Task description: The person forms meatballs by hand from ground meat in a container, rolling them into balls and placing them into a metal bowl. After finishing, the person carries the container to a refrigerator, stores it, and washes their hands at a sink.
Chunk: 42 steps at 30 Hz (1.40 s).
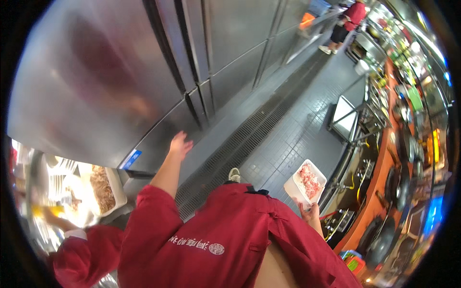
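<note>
My right hand (309, 211) grips the near edge of a white plastic container (292, 187), held out over the floor at my right. Inside lies crumbly pink-and-white food that looks like raw minced meat (310, 180). The container is tilted a little. My left hand (181, 145) is raised in front of a tall stainless steel cabinet (120, 72), fingers apart and nothing in them. Whether its fingertips touch the steel front I cannot tell.
A co-worker's red sleeve (89, 254) is close at my left, beside a white tub (117, 194) of brown food. A drain grate (249, 139) runs along the tiled floor. Pans (382, 242) and an orange-edged counter (372, 206) line the right. Another person (343, 26) stands far ahead.
</note>
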### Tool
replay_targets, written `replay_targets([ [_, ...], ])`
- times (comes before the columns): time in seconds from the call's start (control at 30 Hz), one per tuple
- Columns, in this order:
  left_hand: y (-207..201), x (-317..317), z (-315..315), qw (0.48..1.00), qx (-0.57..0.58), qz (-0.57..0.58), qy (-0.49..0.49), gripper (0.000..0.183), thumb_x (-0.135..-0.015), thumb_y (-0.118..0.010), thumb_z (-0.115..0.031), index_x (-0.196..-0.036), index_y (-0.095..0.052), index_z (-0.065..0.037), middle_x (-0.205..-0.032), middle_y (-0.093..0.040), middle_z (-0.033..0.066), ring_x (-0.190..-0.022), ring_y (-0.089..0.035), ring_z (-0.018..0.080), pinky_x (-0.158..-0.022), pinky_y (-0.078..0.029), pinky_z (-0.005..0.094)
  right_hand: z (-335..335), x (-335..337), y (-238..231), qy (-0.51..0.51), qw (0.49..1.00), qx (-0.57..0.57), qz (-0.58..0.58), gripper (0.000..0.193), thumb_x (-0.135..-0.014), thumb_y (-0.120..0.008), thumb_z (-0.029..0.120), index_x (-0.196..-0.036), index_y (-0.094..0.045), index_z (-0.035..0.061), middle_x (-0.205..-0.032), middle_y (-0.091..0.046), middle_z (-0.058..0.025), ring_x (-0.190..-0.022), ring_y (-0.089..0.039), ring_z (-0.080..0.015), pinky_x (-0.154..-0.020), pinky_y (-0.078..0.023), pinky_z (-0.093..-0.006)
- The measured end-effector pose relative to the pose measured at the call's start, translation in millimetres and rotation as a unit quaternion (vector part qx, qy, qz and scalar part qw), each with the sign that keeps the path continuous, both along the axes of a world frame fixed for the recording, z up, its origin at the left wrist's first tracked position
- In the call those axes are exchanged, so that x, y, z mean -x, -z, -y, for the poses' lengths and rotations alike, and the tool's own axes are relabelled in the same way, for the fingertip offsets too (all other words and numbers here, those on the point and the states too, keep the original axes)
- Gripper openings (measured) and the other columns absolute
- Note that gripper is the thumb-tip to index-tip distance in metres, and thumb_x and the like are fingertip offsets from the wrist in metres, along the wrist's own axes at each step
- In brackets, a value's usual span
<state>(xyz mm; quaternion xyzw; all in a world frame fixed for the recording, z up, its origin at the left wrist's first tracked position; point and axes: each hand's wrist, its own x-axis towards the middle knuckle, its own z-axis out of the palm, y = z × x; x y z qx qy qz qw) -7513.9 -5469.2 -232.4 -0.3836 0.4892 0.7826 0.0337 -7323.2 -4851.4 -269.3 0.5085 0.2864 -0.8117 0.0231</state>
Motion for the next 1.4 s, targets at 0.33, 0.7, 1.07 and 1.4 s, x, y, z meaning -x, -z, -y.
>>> replay_targets([
  [0.33,-100.0,136.1,-65.5,0.992,0.113,-0.007,-0.057,0.054,-0.088,-0.052,-0.014,-0.139,-0.033,-0.013,-0.131,-0.046,0.0086,-0.088,-0.059,0.0249,-0.076,-0.050,0.0369,-44.6,199.0,-38.6,-0.138,0.989,0.038,0.028,0.050,-0.087,-0.039,0.023,-0.130,-0.030,-0.0002,-0.124,-0.042,-0.0218,-0.099,-0.056,-0.0356,-0.076,-0.056,-0.0386],
  [0.7,-28.2,220.6,-112.6,0.958,0.232,0.164,0.022,0.043,-0.084,-0.049,-0.014,-0.127,-0.046,-0.017,-0.105,-0.056,0.0062,-0.070,-0.057,0.0204,-0.057,-0.050,0.0347,-101.7,421.7,16.1,-0.289,0.955,0.047,-0.042,0.050,-0.089,-0.032,0.012,-0.135,-0.026,-0.0038,-0.130,-0.041,-0.0245,-0.112,-0.049,-0.0409,-0.078,-0.055,-0.0437],
  [1.07,-36.2,413.3,-244.6,0.891,0.326,0.102,0.299,0.056,-0.082,-0.052,-0.015,-0.135,-0.039,-0.003,-0.130,-0.050,0.0119,-0.089,-0.062,0.0203,-0.076,-0.050,0.0323,-170.5,502.0,18.9,-0.226,0.973,0.038,-0.003,0.047,-0.086,-0.034,0.011,-0.130,-0.029,-0.0067,-0.125,-0.044,-0.0252,-0.104,-0.054,-0.0379,-0.073,-0.057,-0.0369],
  [1.4,-81.9,633.3,-337.9,0.657,0.608,-0.002,0.446,0.061,-0.080,-0.051,-0.016,-0.138,-0.034,-0.007,-0.151,-0.011,0.0160,-0.122,-0.045,0.0335,-0.100,-0.039,0.0394,-227.1,563.8,5.4,-0.121,0.991,0.005,0.057,0.052,-0.087,-0.036,0.016,-0.135,-0.024,0.0002,-0.135,-0.034,-0.0203,-0.112,-0.046,-0.0375,-0.086,-0.049,-0.0425],
])
